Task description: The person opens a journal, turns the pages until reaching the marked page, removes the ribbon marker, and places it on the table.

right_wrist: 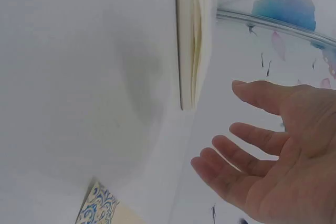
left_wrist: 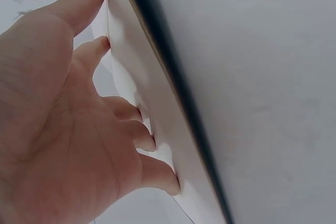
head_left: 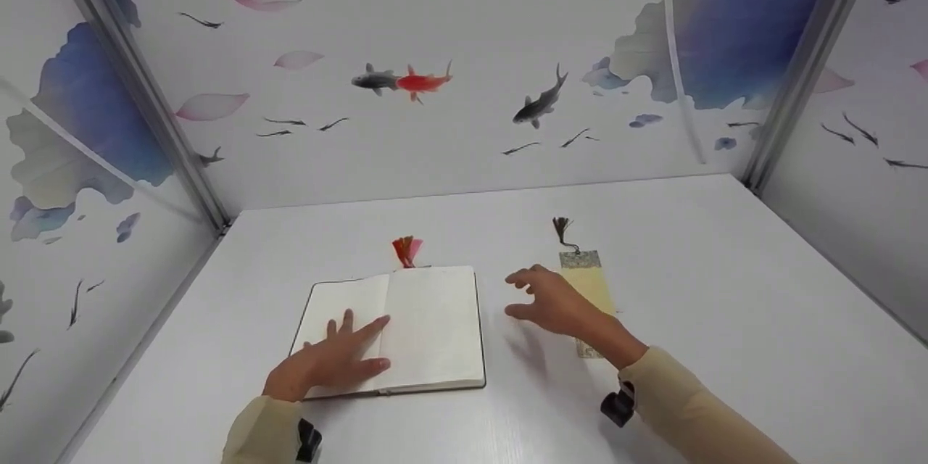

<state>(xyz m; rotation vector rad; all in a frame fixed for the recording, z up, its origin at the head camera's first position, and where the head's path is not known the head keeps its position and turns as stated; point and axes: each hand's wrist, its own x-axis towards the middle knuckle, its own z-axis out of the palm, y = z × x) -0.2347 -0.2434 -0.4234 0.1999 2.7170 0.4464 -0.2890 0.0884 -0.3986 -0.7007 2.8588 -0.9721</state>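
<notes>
An open notebook (head_left: 435, 333) with blank pages lies on the white table. Across its left page my left hand (head_left: 333, 359) is spread, fingertips resting on the paper; the left wrist view shows the same hand (left_wrist: 79, 119) touching the page. A red and pink tassel (head_left: 407, 251) sticks out past the notebook's top edge. Between notebook and bookmark, my right hand (head_left: 554, 301) hovers above the table, fingers loosely bent and holding nothing. Partly under that arm lies a yellow bookmark (head_left: 589, 283) with patterned ends and a dark tassel (head_left: 561, 230). One patterned corner (right_wrist: 100, 205) shows in the right wrist view.
White panels printed with fish, petals and blue leaves (head_left: 739, 29) enclose the table (head_left: 696, 254) at the back and both sides. Metal posts (head_left: 138, 87) stand at the back corners. A dark device (head_left: 618, 406) is strapped at each wrist.
</notes>
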